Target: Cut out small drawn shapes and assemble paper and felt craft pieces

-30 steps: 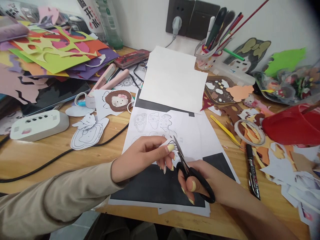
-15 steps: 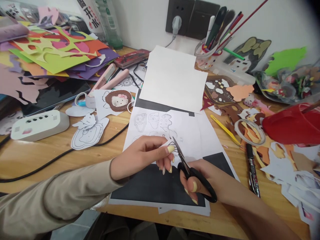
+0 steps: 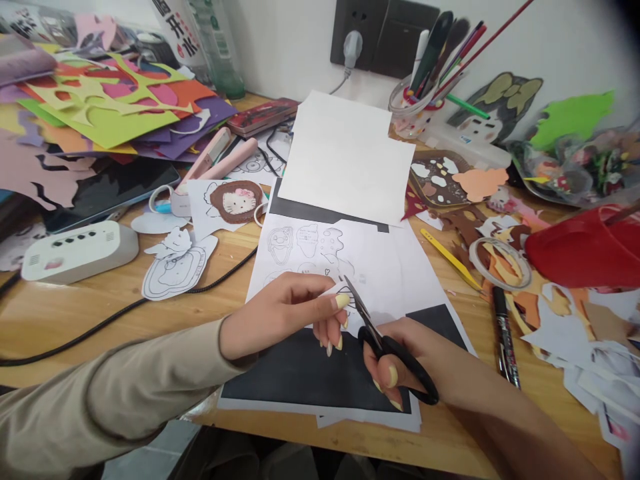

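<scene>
My left hand (image 3: 300, 307) pinches a small piece of white paper (image 3: 339, 288) with black drawn lines between thumb and fingers. Black-handled scissors (image 3: 383, 343) are in my right hand (image 3: 400, 360), fingers through the loops. Their blades point up and left, right at the paper's edge; whether they are parted is hard to tell. Beneath both hands lie a black sheet (image 3: 310, 373) and a white sheet (image 3: 400, 267) printed with outline drawings. A blank white sheet (image 3: 345, 157) rests farther back.
Colourful paper scraps (image 3: 115, 100) are piled at the back left. A white power strip (image 3: 80, 250) with a black cable (image 3: 225, 273) lies at left. On the right are a yellow tool (image 3: 450, 257), a black marker (image 3: 505, 337), a red container (image 3: 585, 247) and paper offcuts (image 3: 555, 327).
My right hand and the scissors have shifted slightly right and down. My left hand holds the paper in nearly the same place.
</scene>
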Motion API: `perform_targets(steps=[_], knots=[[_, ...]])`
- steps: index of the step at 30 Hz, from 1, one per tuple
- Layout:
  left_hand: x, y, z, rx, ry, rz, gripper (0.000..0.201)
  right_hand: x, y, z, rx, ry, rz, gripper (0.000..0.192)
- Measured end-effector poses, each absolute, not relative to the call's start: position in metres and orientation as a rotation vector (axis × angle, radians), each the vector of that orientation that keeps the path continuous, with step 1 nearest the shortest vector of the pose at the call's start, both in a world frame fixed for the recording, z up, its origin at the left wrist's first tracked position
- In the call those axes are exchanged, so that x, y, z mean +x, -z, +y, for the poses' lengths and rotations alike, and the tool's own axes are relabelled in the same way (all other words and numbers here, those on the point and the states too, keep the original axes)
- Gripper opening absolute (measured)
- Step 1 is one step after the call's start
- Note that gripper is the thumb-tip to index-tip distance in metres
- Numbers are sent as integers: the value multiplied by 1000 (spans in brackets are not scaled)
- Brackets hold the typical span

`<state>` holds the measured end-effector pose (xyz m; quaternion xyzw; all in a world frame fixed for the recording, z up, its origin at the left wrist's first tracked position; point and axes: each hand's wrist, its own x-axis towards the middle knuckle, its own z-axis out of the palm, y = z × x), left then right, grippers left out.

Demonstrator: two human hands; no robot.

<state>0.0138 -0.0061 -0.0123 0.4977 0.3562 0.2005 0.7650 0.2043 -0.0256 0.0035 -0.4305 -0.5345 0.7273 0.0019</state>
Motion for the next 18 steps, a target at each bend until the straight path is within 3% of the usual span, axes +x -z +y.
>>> perform_targets(steps=[11,18], knots=[[20,16,-11,1095,-530,845,25,196,10,-36,-1357,-2255,-1481,20],[17,14,-8,1102,-466,787,25,196,10,-38,-1333,-2277,-1461,32]])
